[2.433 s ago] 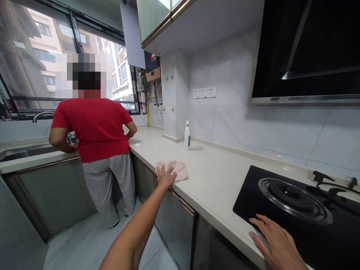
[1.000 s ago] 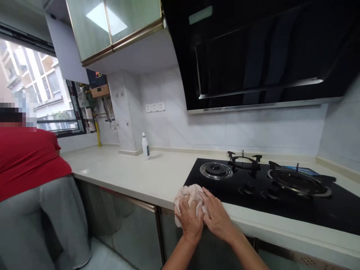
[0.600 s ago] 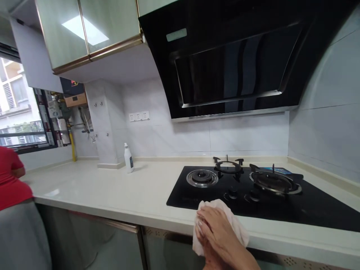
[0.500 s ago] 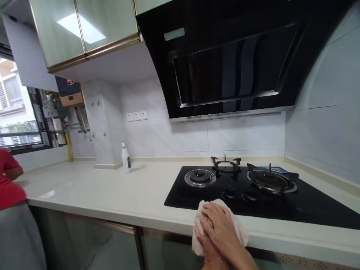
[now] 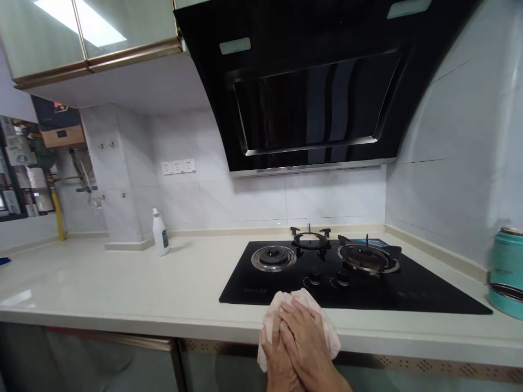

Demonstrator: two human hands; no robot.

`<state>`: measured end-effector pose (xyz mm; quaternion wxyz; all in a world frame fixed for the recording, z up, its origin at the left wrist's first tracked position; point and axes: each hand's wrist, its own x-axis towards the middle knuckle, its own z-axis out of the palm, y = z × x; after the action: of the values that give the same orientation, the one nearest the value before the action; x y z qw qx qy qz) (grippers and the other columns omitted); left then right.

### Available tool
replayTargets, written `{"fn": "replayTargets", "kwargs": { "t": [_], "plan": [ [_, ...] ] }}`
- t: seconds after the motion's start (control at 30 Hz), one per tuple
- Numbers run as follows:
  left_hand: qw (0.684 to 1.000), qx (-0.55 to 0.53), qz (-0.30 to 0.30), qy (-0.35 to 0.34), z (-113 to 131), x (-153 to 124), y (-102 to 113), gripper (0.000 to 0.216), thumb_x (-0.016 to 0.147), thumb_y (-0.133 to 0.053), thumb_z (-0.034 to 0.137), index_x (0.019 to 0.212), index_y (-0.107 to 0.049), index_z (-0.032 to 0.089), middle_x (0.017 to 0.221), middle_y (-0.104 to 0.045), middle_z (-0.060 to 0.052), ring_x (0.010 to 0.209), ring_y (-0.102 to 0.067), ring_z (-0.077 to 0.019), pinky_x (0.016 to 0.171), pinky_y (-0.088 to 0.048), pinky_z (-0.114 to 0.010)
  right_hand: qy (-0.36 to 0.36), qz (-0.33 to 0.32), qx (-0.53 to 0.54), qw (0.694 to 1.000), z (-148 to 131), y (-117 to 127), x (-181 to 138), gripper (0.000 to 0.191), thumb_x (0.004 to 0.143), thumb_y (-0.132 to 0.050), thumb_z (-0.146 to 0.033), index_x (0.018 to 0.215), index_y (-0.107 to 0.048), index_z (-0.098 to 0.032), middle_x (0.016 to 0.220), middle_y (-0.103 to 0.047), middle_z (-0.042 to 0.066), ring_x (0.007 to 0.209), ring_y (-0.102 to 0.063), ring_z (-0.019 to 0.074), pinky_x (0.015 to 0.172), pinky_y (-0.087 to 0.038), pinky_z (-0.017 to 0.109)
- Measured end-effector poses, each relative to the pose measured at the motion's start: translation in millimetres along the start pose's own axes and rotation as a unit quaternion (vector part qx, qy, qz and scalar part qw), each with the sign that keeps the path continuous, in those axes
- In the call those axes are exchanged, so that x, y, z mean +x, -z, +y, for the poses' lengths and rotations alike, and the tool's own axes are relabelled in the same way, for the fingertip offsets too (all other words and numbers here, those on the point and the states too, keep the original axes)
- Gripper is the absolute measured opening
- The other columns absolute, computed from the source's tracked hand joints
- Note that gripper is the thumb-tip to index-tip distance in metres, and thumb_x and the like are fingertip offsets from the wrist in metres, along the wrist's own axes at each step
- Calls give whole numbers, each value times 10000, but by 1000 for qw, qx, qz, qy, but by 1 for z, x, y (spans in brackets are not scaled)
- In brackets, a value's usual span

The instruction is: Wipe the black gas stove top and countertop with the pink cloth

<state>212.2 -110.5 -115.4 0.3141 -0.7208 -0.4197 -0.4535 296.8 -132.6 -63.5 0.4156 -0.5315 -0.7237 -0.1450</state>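
Observation:
A pale pink cloth (image 5: 332, 342) is bunched at the front edge of the counter, just before the black gas hob (image 5: 261, 291). My left hand (image 5: 278, 354) rests on the cloth with its fingers bent over it. My right hand (image 5: 304, 337) lies partly across the left one, its fingers also curled onto the cloth. Both hands press the cloth together, and what lies beneath it is hidden. The hob's two control knobs (image 5: 314, 277) are a short way beyond the fingertips.
A white spray bottle (image 5: 160, 234) stands on the counter (image 5: 122, 283) to the left. At the right edge is a teal container (image 5: 506, 269). The black range hood (image 5: 286, 114) slopes above the hob. One burner (image 5: 273, 256) has no pan support on it.
The view has swung to the right: the person in red has left it and the teal container has come in. My hands stay together on the cloth at the counter edge.

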Motion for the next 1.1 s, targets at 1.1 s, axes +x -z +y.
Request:
{"fn": "replayTargets", "kwargs": {
  "t": [1.1],
  "plan": [
    [922,-278,-235,130,-130,111,13,352,1000,-407,317,1083,-738,232,1075,-748,-50,997,-687,-185,934,-519,-321,32,-145,-23,989,-15,-14,94,293,962,-575,-421,1198,-670,-276,1287,-672,44,1175,-557,261,1008,-364,469]
  ]
}}
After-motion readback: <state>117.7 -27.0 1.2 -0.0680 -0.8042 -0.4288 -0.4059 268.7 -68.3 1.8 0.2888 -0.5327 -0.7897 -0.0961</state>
